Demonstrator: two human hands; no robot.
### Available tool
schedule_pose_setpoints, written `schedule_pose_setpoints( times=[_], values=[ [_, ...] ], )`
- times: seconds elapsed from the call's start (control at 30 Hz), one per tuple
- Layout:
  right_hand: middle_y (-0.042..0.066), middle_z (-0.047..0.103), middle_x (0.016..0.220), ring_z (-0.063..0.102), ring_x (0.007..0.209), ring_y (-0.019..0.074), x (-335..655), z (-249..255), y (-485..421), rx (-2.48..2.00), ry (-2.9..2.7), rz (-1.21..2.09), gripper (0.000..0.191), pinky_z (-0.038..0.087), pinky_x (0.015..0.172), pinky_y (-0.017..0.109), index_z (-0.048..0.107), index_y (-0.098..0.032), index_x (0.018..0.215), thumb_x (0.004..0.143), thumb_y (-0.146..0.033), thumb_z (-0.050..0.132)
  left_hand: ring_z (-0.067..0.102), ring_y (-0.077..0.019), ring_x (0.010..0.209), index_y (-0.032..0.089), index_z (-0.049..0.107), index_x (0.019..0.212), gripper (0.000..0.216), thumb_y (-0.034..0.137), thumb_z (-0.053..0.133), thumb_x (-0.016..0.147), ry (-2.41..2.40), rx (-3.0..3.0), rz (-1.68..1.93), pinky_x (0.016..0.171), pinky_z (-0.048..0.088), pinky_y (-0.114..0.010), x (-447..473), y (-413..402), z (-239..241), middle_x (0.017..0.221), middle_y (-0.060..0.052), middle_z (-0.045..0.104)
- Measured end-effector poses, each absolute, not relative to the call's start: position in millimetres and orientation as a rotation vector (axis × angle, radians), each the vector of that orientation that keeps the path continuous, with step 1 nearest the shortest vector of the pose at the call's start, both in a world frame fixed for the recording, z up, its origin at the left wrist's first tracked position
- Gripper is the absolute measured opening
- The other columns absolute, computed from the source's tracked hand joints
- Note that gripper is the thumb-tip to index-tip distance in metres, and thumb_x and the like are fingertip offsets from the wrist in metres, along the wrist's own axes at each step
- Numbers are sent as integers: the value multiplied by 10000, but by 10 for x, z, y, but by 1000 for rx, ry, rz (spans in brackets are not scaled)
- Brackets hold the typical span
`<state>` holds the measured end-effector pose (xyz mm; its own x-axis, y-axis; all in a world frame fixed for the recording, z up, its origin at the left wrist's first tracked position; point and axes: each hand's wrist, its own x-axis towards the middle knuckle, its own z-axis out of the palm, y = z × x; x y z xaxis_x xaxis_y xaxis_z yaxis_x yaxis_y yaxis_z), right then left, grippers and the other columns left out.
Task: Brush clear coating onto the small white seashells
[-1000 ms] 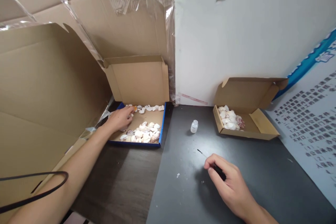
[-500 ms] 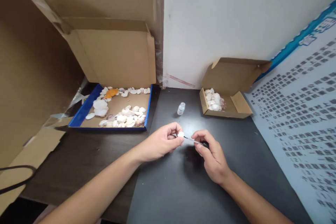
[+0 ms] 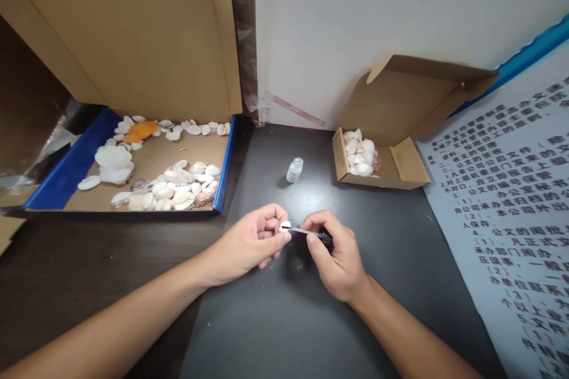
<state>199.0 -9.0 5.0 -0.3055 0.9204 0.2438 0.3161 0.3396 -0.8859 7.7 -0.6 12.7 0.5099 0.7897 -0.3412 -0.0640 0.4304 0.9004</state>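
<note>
Since the earliest frame, the left hand (image 3: 251, 246) has moved from the blue box to the middle of the table, where it now holds a shell, and the brush (image 3: 306, 231) has been brought to it. The shell (image 3: 287, 224) is small and white, gripped between left thumb and fingertips, which hide part of its edge; it is held above the mat, in front of the bottle. The right hand (image 3: 335, 254) is closed on the brush's black handle (image 3: 326, 239); the thin pale stem slants leftward, and its dark tip overlies the shell's face, contact being too small to confirm. Beyond the hands stands the bottle (image 3: 294, 170), small and clear with a pale label, well apart from both boxes. To the left, the open blue box (image 3: 160, 154) contains a heap of white and brownish shells along its front, larger white ones at its left and an orange shell (image 3: 142, 131) in the back corner. To the right, an open small box (image 3: 382, 182) holds white shells at its left end. The mat (image 3: 267, 331) is dark grey, with dark wood (image 3: 44, 284) to its left. A printed sheet (image 3: 511, 189) borders the right; a pale wall (image 3: 311, 23) closes the back.
</note>
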Motion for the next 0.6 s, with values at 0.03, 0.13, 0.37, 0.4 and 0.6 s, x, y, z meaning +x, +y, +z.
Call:
schedule_pose_setpoints(
  times=[0.03,0.13,0.37,0.4,0.6],
  values=[
    [-58,515,607,437,477,96,1990,55,-86,-1101,-1814,937,78,360,483,226,550,-208,883,874,-159,490,415,-27,436,202,430,878,274,381,636,897,881,986,618,423,302,-144,75,-2,132,612,89,527],
    [-59,506,597,440,466,93,2005,58,-66,-1139,-1826,852,77,364,473,223,558,-207,860,860,-155,501,463,-30,444,202,422,893,257,371,615,912,872,1001,606,449,338,-152,65,16,139,644,75,574],
    [-48,547,600,457,465,94,2056,77,-47,-1165,-1830,790,67,384,471,221,581,-207,831,860,-197,521,462,-29,458,199,428,908,196,324,578,929,872,1041,618,473,350,-156,58,15,122,646,81,570],
    [-47,556,599,460,465,96,2053,81,-49,-1166,-1840,795,68,385,472,223,585,-207,831,859,-204,523,462,-30,463,199,429,909,189,316,576,927,870,1048,619,477,352,-157,60,11,121,648,81,569],
    [-32,580,644,478,499,98,2023,92,-97,-1264,-1827,884,87,403,498,221,603,-195,852,884,-219,524,464,-34,464,202,422,912,167,282,568,909,886,1060,646,474,341,-162,79,-1,132,644,83,561]
  ],
)
